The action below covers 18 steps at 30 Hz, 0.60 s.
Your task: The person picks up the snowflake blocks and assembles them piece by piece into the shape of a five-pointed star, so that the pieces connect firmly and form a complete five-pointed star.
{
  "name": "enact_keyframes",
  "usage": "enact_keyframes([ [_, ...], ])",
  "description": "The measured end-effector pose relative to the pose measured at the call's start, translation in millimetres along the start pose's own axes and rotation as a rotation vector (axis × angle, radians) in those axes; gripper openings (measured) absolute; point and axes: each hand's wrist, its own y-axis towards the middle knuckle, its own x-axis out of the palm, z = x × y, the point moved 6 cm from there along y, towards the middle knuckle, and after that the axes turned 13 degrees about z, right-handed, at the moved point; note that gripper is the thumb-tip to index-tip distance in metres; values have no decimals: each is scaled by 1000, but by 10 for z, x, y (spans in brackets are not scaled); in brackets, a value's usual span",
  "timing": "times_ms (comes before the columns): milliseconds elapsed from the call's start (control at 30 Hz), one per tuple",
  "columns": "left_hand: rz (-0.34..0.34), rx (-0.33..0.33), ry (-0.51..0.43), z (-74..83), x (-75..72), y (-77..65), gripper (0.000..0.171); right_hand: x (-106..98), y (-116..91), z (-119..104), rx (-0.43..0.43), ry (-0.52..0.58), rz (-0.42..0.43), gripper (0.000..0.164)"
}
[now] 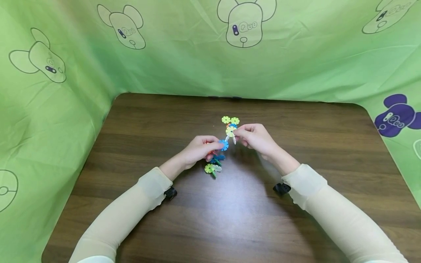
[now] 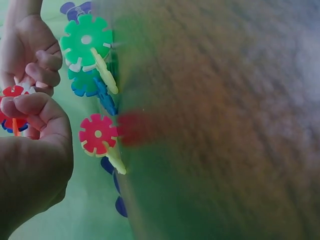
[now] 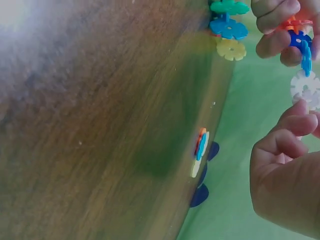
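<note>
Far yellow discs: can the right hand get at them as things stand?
Likely yes: the right hand is close and nothing visible blocks the way to the far yellow discs, though it holds a nearer yellow disc.

I see a brown table in front of me, with a shiny spot. Green cloth hangs behind it, with big-eared heads drawn on it. A purple head is on my right; the pale shape below may be another.

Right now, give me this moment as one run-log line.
left hand: grips blue and red discs | right hand: pinches pale notched discs | table: far disc cluster, near disc cluster
</note>
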Motion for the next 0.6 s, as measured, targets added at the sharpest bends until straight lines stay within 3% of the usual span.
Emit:
enact_keyframes([
  [233,2,39,69,29,4,-4,11,2,-62,-7,-6,15,-66,18],
  [400,2,38,124,31,3,-16,12,-14,-53,-15,-65,9,-38,23],
  [600,31,54,110,37,13,-26,11,-25,-60,-28,-129,44,13,22],
])
